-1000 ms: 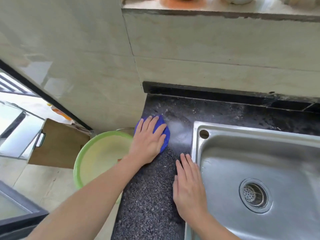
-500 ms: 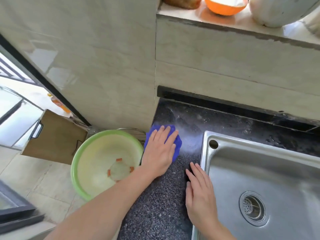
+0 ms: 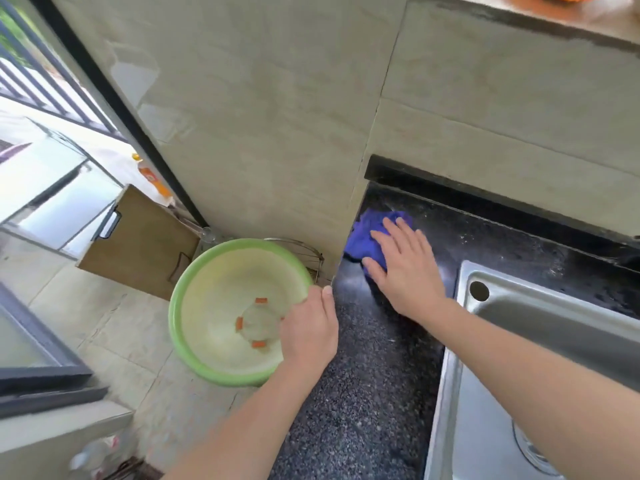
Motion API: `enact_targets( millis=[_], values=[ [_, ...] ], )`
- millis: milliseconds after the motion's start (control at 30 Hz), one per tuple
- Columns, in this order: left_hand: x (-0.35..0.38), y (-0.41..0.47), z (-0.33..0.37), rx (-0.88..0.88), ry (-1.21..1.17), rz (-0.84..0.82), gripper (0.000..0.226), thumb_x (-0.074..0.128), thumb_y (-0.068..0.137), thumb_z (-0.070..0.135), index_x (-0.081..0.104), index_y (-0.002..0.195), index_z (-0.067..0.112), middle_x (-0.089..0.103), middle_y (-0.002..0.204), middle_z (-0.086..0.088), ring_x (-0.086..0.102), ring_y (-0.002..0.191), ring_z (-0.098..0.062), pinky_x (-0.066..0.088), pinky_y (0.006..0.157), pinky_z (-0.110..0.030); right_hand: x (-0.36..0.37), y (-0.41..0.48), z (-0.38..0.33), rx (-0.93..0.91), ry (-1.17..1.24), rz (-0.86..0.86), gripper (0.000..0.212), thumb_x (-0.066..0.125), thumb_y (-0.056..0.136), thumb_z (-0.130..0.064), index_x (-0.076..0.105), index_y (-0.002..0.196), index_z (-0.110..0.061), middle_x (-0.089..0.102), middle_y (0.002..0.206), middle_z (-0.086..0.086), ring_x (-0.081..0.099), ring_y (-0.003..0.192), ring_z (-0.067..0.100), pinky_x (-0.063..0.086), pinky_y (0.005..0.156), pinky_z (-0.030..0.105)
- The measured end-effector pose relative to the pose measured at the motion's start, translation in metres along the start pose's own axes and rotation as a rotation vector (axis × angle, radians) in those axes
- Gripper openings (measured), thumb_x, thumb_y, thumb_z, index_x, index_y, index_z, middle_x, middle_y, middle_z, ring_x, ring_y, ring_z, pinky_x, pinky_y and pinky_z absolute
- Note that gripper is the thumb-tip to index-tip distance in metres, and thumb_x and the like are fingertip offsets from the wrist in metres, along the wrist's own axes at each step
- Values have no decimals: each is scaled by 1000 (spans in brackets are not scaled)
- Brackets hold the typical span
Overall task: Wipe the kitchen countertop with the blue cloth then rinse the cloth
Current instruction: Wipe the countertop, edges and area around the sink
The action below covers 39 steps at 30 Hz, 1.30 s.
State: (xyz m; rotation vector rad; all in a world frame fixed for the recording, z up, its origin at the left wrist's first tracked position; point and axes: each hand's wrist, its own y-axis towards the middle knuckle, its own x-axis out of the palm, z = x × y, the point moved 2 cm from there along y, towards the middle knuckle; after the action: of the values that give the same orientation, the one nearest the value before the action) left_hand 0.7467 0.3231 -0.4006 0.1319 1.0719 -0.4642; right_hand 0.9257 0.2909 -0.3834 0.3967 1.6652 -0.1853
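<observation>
1. Two hands have traded jobs. The right hand (image 3: 405,268) now lies flat with fingers spread, pressing the cloth (image 3: 363,237), where the left one pressed a moment ago.
2. The left hand (image 3: 308,330) has drawn back to the left edge of the surface (image 3: 374,393), at centre frame. Its fingers are hidden, so I cannot tell whether it grips the edge.
3. The cloth lies bunched in the far left corner of the surface, against the wall (image 3: 277,133), just right of centre frame.
4. Wiping seems to be mid-way. The swap probably gives a better reach into that corner, and rinsing has not begun.
5. The sink (image 3: 554,327) fills the right of the frame, with no tap in view. A green basin (image 3: 194,282) sits lower left, below the edge. The wall corner hems in any stroke leftward.
</observation>
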Motion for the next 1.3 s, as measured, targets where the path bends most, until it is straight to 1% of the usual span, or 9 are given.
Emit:
enact_targets(
  millis=[133,233,367,533,700,800,1000,1167,1300],
  values=[
    [3,0,1,38,54,-34,53,9,101,48,52,104,17,67,84,-12,63,81,-37,33,59,-37,3,70,4,25,-149,57,52,35,87,-38,58,116,-1,56,129,23,50,122,40,40,101,48],
    [4,1,1,9,62,-82,48,10,101,46,49,107,18,67,87,-10,62,83,-35,33,61,-37,9,95,-10,-41,-174,39,40,45,91,-31,56,122,-7,53,132,16,49,116,38,40,95,47],
    [2,0,0,18,92,-82,65,-7,93,52,48,104,20,68,83,-7,64,78,-33,37,60,-36,0,73,9,94,-141,36,40,53,91,-35,56,126,-17,53,127,12,48,110,37,43,82,48],
    [-4,1,7,4,128,-142,45,11,102,44,48,107,19,69,87,-6,65,80,-31,36,59,-34,-53,27,80,281,-252,-240,40,53,91,-38,56,126,-20,52,118,11,45,107,34,50,75,42],
    [-7,2,11,6,146,-155,43,12,102,43,48,107,19,69,87,-5,65,79,-31,36,59,-34,-73,75,39,-192,-337,142,33,67,76,-23,67,108,-26,60,119,10,52,106,36,42,81,44],
    [-8,1,11,4,153,-151,41,12,102,43,46,110,20,67,93,-4,65,82,-29,35,61,-34,-47,112,16,-382,-467,119,28,65,78,-30,68,104,-21,50,139,13,45,126,33,32,97,49],
    [-10,5,21,-4,219,-56,45,22,102,35,31,144,22,54,122,-4,56,105,-26,43,73,-39,-31,98,65,-443,-531,85,27,47,86,-16,70,100,-14,50,138,13,46,122,33,27,98,42],
    [4,20,63,-57,253,4,55,33,99,40,25,149,19,34,149,-11,39,127,-31,36,96,-46,-47,51,132,-431,-477,109,40,31,86,-12,68,103,-10,50,136,16,41,120,34,30,93,43],
    [28,18,89,-111,322,-8,59,33,99,44,28,149,15,27,153,-20,33,132,-39,33,97,-53,-67,-2,207,-393,-442,106,44,28,86,-9,68,105,-7,51,136,19,47,120,36,33,93,44]
  ],
)
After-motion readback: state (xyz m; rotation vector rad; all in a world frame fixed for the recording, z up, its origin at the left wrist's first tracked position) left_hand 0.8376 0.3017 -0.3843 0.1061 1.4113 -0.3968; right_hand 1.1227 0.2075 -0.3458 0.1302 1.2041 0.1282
